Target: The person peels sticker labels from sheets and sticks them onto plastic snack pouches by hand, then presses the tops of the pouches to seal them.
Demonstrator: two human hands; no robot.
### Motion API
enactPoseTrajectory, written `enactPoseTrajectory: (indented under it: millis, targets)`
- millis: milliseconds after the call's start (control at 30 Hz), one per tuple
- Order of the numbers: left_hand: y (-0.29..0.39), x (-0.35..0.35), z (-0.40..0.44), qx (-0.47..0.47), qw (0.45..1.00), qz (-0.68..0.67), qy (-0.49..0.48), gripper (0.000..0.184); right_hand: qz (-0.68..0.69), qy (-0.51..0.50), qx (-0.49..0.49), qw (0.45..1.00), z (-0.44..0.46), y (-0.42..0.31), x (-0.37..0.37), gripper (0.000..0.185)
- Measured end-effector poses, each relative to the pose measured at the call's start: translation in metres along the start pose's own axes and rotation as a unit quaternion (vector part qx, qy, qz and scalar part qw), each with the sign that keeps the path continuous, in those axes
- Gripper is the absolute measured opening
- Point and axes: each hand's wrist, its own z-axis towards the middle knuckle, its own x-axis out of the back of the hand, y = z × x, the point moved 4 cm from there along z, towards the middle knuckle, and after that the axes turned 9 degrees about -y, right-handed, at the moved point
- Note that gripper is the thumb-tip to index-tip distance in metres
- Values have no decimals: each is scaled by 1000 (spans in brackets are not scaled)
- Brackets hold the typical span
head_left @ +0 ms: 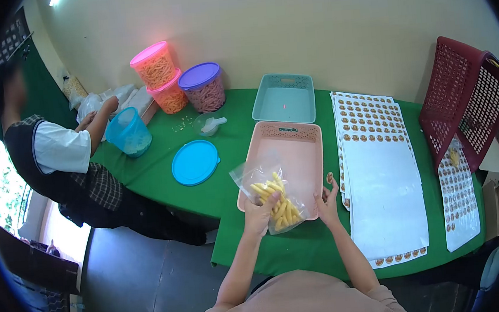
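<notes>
My left hand point(258, 214) is closed on a clear plastic bag point(278, 203) of yellow stick-shaped snacks, tilted over the near end of a pink tray point(287, 153). A round brown sticker point(330, 178) is at the fingertips of my right hand point(327, 202), which is just beside the bag's right edge. To the right of that hand lie sheets of round stickers point(369, 117), with blank white backing point(386, 192) on their near part.
A green tray point(283, 97) sits behind the pink one. Snack tubs point(202, 89), a blue lid point(195, 162) and a blue bucket point(128, 132) stand left. A co-worker point(55, 148) is at the far left. A maroon basket point(462, 98) stands right.
</notes>
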Motion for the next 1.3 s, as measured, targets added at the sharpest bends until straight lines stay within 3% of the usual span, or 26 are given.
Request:
enactPoseTrajectory:
  millis: [67,300,367,400,500,533,567,700,767,800,867,900,967,1000,1100,1233,1300]
  targets:
    - [2,-4,-2,19,998,-62,0,29,-4,6,9,1000,-1,0,0,66]
    - [0,-6,-2,-27,999,2,33,26,17,-12,-22,1000,-1,-5,1,67]
    - [1,-10,-1,-11,1000,16,-13,28,-259,33,105,960,0,-23,3,68]
    - [-2,-9,-1,-11,1000,16,-15,28,-260,35,105,959,-2,-31,2,68]
    - [-16,-11,-3,33,998,-16,-46,29,-173,13,67,982,-13,-66,-4,71]
    - [-13,-15,-5,21,998,20,-49,28,3,-45,57,997,-16,-74,-9,73]
    - [-10,-18,-9,9,997,57,-50,27,179,-101,44,978,-20,-82,-15,74]
    - [-24,-19,-13,65,995,48,-64,27,179,-207,5,962,-37,-110,-30,75]
    - [-27,-18,-15,83,994,15,-69,33,109,-138,86,981,-39,-118,-28,69]
    - [-27,-19,-17,101,992,-18,-72,38,109,-137,86,981,-40,-119,-26,69]
    - [-16,-23,-21,67,994,2,-86,42,139,-42,72,987,-40,-122,-12,49]
    - [-8,-25,-23,34,994,24,-99,47,139,-42,70,987,-41,-123,-5,49]
    - [-5,-24,-28,28,995,17,-94,51,44,-119,46,991,-43,-128,6,28]
    - [-4,-23,-32,23,996,10,-90,54,-56,-143,18,988,-47,-146,7,29]
    - [-7,-27,-39,56,987,-66,-132,59,-140,-184,64,971,-56,-167,-2,31]
    - [-2,-29,-49,75,985,-56,-143,59,-216,-212,77,950,-67,-171,-14,32]
    - [9,-35,-55,102,980,53,-163,59,-240,-187,80,949,-71,-175,-16,31]
